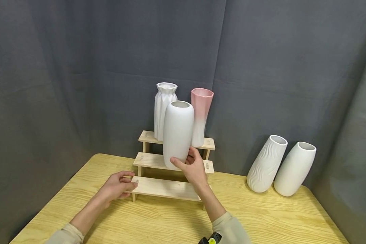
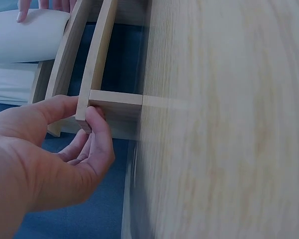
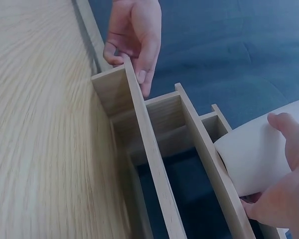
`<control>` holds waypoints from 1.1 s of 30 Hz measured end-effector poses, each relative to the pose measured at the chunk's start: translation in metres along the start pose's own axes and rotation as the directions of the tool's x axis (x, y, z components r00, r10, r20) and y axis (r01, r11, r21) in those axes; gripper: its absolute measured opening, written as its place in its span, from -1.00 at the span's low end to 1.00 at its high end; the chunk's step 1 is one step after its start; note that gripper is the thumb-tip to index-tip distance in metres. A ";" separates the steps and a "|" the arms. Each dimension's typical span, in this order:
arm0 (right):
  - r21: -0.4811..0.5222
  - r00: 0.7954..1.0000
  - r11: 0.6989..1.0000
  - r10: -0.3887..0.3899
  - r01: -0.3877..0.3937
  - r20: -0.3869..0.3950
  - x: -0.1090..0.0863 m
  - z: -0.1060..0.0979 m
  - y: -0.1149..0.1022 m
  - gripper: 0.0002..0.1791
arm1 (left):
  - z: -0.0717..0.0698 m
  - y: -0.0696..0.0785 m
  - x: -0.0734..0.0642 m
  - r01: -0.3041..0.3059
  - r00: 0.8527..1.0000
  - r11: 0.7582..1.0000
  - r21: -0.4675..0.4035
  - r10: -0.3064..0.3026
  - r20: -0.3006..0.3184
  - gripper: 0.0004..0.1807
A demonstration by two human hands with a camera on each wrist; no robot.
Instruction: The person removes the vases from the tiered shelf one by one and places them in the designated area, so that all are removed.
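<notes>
My right hand (image 1: 194, 167) grips a smooth white vase (image 1: 178, 135) low on its body, thumb in front and fingers round the right side. The vase is upright, its base right at the middle step of a three-tier wooden stand (image 1: 167, 187). My left hand (image 1: 117, 185) holds the left end of the lowest step, thumb and fingers on either side of the board (image 2: 97, 59). On the top step stand a pleated white vase (image 1: 161, 117), partly hidden by the held one, and a pink-and-white vase (image 1: 201, 115). The right wrist view shows the held vase's base (image 3: 239, 159) against the step.
Two more white vases lean at the table's back right: one with wavy ribs (image 1: 266, 166), the other smooth (image 1: 294, 171). A grey curtain (image 1: 262, 67) hangs behind the wood-grain table (image 1: 262, 217). A dark object with a yellow-green patch (image 1: 211, 240) shows by the right sleeve.
</notes>
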State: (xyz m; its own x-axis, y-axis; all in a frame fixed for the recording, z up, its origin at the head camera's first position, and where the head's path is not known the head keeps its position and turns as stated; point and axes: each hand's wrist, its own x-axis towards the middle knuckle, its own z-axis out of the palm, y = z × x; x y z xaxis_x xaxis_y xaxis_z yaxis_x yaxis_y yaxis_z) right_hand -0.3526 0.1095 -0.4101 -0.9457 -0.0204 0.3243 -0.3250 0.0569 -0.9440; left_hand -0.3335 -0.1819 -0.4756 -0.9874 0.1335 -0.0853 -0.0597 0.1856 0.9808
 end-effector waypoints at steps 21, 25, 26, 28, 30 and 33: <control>0.037 0.999 0.999 0.002 -0.003 0.032 0.007 0.006 0.006 0.00 | 0.002 -0.001 0.004 0.004 0.999 1.000 -0.023 -0.004 0.032 -0.35; 0.051 1.000 0.999 0.001 -0.002 0.018 0.007 0.009 0.004 -0.03 | 0.000 -0.001 0.002 0.002 0.999 1.000 -0.019 -0.002 0.036 -0.34; 0.056 1.000 0.998 0.002 -0.002 0.012 0.007 0.010 0.004 -0.04 | -0.001 -0.001 0.002 0.004 0.999 1.000 -0.017 -0.003 0.038 -0.33; 0.065 1.000 0.998 -0.002 0.002 0.004 0.007 0.011 0.005 -0.06 | -0.002 -0.001 0.001 0.014 0.999 1.000 -0.015 -0.013 0.032 -0.34; 0.071 1.000 0.997 -0.011 0.011 -0.002 0.006 0.013 0.005 -0.09 | -0.002 -0.002 0.001 0.022 0.999 1.000 -0.012 -0.022 0.027 -0.34; 0.071 0.999 0.997 -0.030 0.031 -0.009 0.006 0.013 0.006 -0.11 | -0.003 -0.002 0.001 0.032 0.999 0.999 -0.014 -0.032 0.020 -0.34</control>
State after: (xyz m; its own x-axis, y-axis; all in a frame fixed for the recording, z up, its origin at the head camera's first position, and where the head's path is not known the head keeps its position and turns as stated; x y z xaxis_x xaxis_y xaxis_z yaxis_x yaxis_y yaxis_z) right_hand -0.3599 0.0963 -0.4145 -0.9355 -0.0127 0.3532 -0.3530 -0.0147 -0.9355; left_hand -0.3348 -0.1847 -0.4768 -0.9819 0.1467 -0.1201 -0.0934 0.1766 0.9798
